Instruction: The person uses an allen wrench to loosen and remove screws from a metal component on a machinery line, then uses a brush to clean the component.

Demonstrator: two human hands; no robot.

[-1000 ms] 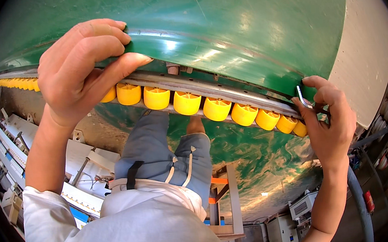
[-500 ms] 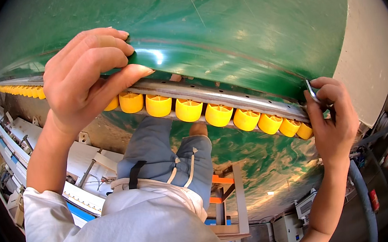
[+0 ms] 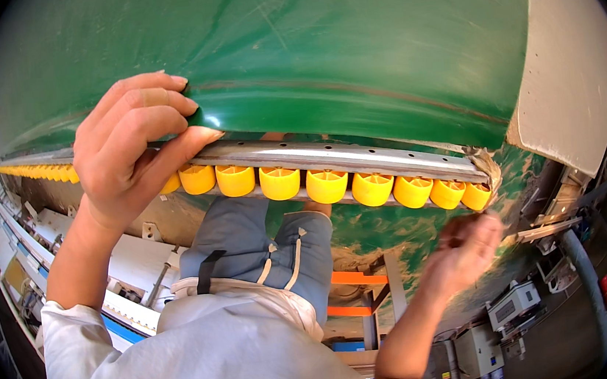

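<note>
Surface: one scuffed green sheet [image 3: 391,39] at 12 o'clock, edge along one metal rail [image 3: 329,154]. Dusty green floor [image 3: 367,229] at 4. Room: one pale panel [image 3: 567,58] at 2; two boxes [image 3: 513,301] at 4. Rollers [image 3: 327,186]: nine yellow, one part-hidden, from left hand [image 3: 121,146] toward 3; those toward 9 uncountable. Left grip, at 10, pinches sheet edge. Right hand [image 3: 465,250], at 4, curled, blurred; cannot tell whether grip is clenched.
</note>
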